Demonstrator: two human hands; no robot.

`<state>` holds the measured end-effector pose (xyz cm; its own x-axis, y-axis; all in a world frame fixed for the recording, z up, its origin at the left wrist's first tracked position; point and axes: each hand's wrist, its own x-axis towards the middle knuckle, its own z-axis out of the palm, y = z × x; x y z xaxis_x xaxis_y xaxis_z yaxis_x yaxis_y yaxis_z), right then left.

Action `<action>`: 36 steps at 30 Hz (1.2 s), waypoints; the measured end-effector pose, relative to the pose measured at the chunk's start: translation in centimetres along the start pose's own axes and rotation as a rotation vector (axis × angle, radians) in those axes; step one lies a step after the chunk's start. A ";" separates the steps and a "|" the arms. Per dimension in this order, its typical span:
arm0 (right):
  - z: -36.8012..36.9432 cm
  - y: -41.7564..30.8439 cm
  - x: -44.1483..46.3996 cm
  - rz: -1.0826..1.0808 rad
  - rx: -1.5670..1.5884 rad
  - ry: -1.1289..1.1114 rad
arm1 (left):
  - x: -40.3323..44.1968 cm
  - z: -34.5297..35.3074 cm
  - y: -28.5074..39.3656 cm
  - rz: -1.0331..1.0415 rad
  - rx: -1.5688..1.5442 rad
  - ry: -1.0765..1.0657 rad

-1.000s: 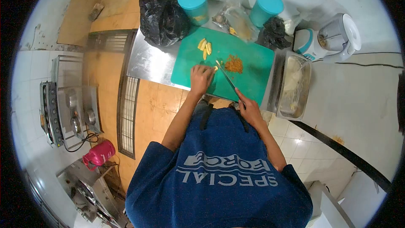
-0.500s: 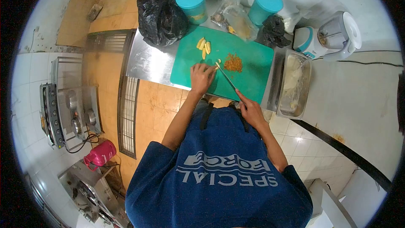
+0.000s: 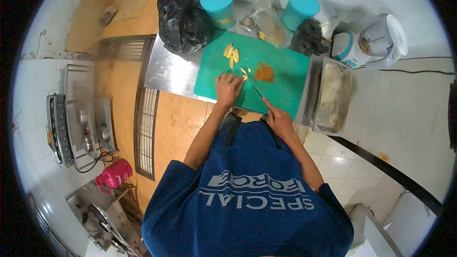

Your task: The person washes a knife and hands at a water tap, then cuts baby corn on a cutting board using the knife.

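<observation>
On the green cutting board (image 3: pixel 285 93), my left hand (image 3: pixel 229 88) is closed over a small yellow piece (image 3: pixel 244 78) that shows at its fingertips. My right hand (image 3: pixel 280 121) grips the handle of a knife (image 3: pixel 255 87), whose blade slants up and left so that its tip lies by that piece. Several yellow pieces (image 3: pixel 232 56) lie together above my left hand. A small cut bit (image 3: pixel 249 70) rests just right of the blade. Further right is a heap of finely chopped orange-brown bits (image 3: pixel 264 73).
Behind the board stand a black plastic bag (image 3: pixel 183 24), two turquoise-lidded tubs (image 3: pixel 218 7) (image 3: pixel 301 9), a clear bag (image 3: pixel 269 24) and a smaller black bag (image 3: pixel 310 37). A metal tray (image 3: pixel 332 96) and a blender (image 3: pixel 369 43) are at the right. A pink gas cylinder (image 3: pixel 114 173) sits lower left.
The knife blade has shifted slightly beside my left fingertips, and a small cut bit now lies apart, right of the blade. Both hands keep nearly the same places.
</observation>
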<state>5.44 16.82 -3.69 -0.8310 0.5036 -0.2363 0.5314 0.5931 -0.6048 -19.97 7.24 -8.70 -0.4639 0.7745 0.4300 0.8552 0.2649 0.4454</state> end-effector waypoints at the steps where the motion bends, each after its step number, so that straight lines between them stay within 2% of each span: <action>1: 0.0 0.0 -0.1 -0.001 -0.011 0.004 | -0.1 0.0 0.1 0.003 -0.007 0.010; 5: 0.3 0.2 -0.4 -0.072 0.037 0.102 | 0.0 -0.2 0.2 0.010 0.000 0.019; 7: -0.4 -0.1 -0.6 0.114 0.107 0.024 | -0.1 -0.1 0.3 0.015 -0.002 0.030; 8: -0.7 -0.4 -0.7 0.115 0.105 0.022 | -0.1 -0.1 0.3 0.013 -0.003 0.030; 11: -0.8 -0.3 -1.1 0.085 0.157 0.075 | 0.0 -0.1 0.4 0.016 0.009 0.015; 13: -0.4 0.1 -1.4 -0.042 0.175 0.080 | 0.1 -0.1 0.7 0.031 0.014 0.045; 23: -1.4 -0.4 -1.8 -0.062 0.149 0.044 | 0.0 -0.2 0.7 0.009 0.015 0.033; 28: -1.4 -0.3 -1.6 0.010 0.093 -0.045 | 0.0 0.0 0.4 0.021 -0.002 0.030; 36: 0.1 0.1 -0.9 -0.046 0.005 0.022 | -0.1 -0.1 0.3 0.004 -0.012 0.037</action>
<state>6.27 16.35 -3.60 -0.8505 0.4896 -0.1920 0.4922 0.6125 -0.6185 -19.69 7.16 -8.52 -0.4692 0.7534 0.4606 0.8542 0.2550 0.4531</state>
